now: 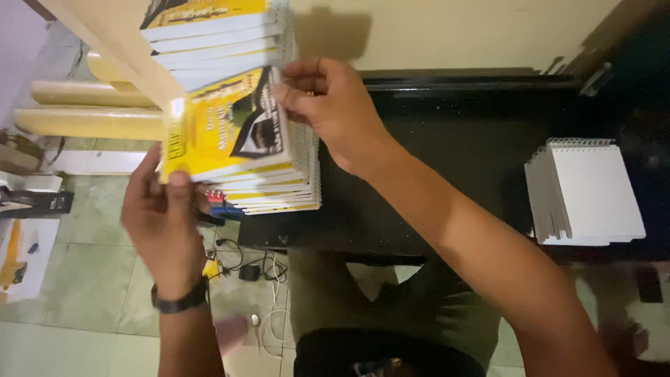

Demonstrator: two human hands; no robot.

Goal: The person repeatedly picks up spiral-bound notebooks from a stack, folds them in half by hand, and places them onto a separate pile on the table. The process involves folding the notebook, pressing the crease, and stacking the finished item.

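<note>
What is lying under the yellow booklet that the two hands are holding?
Under the yellow booklet, held by the left hand and right hand, lies a stack of similar spiral-bound booklets on the black table. Only their edges show; their covers are hidden.

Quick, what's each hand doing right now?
Left hand: closed, pinching the lower left corner of the top yellow booklet.
Right hand: closed, gripping the same booklet's right edge.

booklet stack (279, 192) left on table (453, 153) | notepads (590, 195) right
</note>
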